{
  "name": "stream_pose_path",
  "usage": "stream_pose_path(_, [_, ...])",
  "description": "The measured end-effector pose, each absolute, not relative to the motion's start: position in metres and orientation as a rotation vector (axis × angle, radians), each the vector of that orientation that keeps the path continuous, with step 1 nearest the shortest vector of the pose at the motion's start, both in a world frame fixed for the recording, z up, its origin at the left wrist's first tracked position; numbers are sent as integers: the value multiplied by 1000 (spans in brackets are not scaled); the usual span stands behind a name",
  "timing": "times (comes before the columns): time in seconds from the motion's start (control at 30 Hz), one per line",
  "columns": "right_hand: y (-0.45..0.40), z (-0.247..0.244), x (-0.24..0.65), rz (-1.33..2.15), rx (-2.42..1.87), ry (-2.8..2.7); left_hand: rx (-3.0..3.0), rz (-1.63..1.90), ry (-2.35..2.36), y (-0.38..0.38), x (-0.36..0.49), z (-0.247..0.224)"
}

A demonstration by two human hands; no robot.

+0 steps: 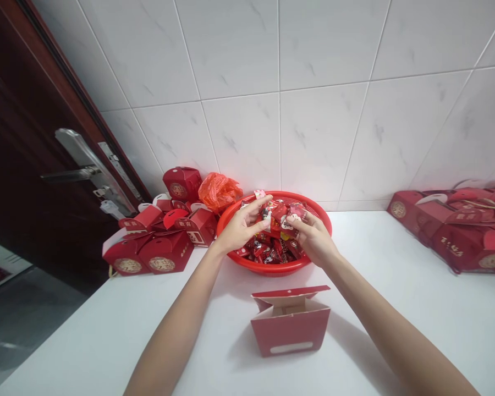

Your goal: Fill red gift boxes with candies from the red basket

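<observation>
Both hands are over a red plastic basket point(268, 269) filled with wrapped candies point(268, 254). My left hand point(244, 223) is at the basket's left side, thumb and fingers apart, beside the candies; nothing is clearly gripped in it. At the right side, my right hand point(313, 234) pinches a red candy packet point(289, 220) with a white figure on it between thumb and fingers. In front of the basket stands a red box point(292, 330) with its top open, and its inside shows no contents.
Several closed red boxes point(165, 253) are grouped on the left, near a crumpled red plastic bag point(218, 191). Flatter red boxes point(449, 225) pile up at the right. A tiled wall rises behind the white table point(396, 291); a dark door point(37, 110) is at the left.
</observation>
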State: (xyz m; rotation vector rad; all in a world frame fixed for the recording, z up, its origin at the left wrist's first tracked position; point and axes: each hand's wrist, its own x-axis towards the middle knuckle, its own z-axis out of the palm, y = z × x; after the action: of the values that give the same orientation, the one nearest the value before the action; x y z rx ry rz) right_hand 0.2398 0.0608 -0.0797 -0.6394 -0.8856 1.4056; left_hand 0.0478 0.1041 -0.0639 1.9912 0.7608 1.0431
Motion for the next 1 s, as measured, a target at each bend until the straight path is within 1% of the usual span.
stream_pose_path(0.1, [63,-83,240,1366,-626,-840,1940,1075,823,107,41,-60])
stream_pose_path(0.23, [67,-86,242,1287,-640,-772,1830,1203,963,120,23,-59])
stream_pose_path(0.33, [68,-87,242,1246,-643,-764,1849,1237,1100,129,11,-63])
stream_pose_path(0.4, [69,-88,242,1215,-635,-753,1902,1206,1191,133,6,-66])
stream_pose_path(0.5, [72,-89,242,1152,-623,-700,2003,1036,1264,133,7,-72])
stream_pose_path(0.57, [74,-88,245,1108,-610,-657,2057,903,1249,132,11,-74])
stream_pose_path(0.63, [77,-84,251,1060,-590,-635,2114,846,1205,129,17,-73])
stream_pose_path(0.8, [79,-70,269,949,-543,-602,2305,864,1117,122,31,-66])
stream_pose_path(1.0, [78,-65,275,949,-531,-596,2433,870,1031,135,64,-63])
